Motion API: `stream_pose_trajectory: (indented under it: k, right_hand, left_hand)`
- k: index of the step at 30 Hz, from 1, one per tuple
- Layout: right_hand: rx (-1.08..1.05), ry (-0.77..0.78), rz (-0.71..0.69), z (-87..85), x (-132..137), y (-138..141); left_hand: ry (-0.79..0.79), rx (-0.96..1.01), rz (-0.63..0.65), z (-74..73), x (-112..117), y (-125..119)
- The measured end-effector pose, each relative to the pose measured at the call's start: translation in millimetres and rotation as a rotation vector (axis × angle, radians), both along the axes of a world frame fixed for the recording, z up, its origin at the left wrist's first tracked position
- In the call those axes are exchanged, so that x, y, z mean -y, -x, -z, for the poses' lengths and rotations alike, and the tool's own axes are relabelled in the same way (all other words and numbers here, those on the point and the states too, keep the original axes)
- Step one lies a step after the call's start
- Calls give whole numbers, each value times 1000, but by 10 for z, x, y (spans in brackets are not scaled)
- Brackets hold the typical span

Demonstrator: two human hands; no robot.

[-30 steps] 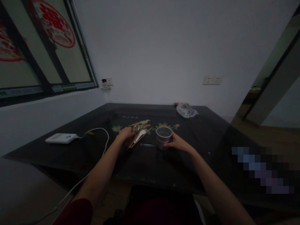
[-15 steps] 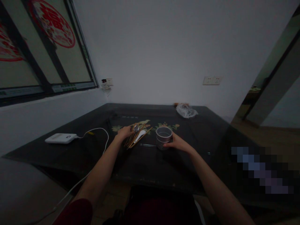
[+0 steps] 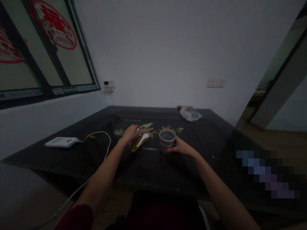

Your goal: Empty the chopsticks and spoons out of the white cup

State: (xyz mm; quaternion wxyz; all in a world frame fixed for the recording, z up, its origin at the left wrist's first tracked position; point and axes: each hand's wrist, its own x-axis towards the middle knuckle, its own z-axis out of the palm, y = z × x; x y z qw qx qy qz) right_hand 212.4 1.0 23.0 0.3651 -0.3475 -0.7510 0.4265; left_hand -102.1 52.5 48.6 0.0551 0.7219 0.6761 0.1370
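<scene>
A heap of utensils [image 3: 141, 139] lies on the dark table [image 3: 148, 166]: wooden chopsticks, a white spoon and a metal spoon. My left hand [image 3: 130, 133] rests on the heap's far left side, fingers curled around a metal spoon's bowl. A round grey cup [image 3: 167, 140] stands upright just right of the heap. My right hand [image 3: 180, 146] grips the cup's right side, thumb against its wall.
A white power bank [image 3: 61, 141] with a white cable [image 3: 103, 140] lies at the table's left. A crumpled clear plastic bag [image 3: 190, 113] sits at the far edge. A window is to the left and a doorway to the right.
My left hand has shifted slightly forward over the utensils, fingers reaching the metal spoon. The cup and my right hand have barely moved.
</scene>
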Motion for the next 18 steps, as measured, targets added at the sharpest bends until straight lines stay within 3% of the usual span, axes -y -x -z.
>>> stream_pose_trajectory:
  k: [3,5,8,12,18]
  right_hand:
    - [14,-12,3,19,-12,-6]
    - [21,-18,2,33,-22,-11]
    - [26,7,0,69,-46,-21]
    - [26,23,4,122,-78,-31]
    - [29,15,50,142,-95,-19]
  left_hand:
    - [-36,283,306,-32,86,-234]
    - [66,468,508,-12,165,-413]
    - [161,626,688,72,279,-670]
    - [148,751,775,209,380,-926]
    - [61,823,664,313,463,-1108]
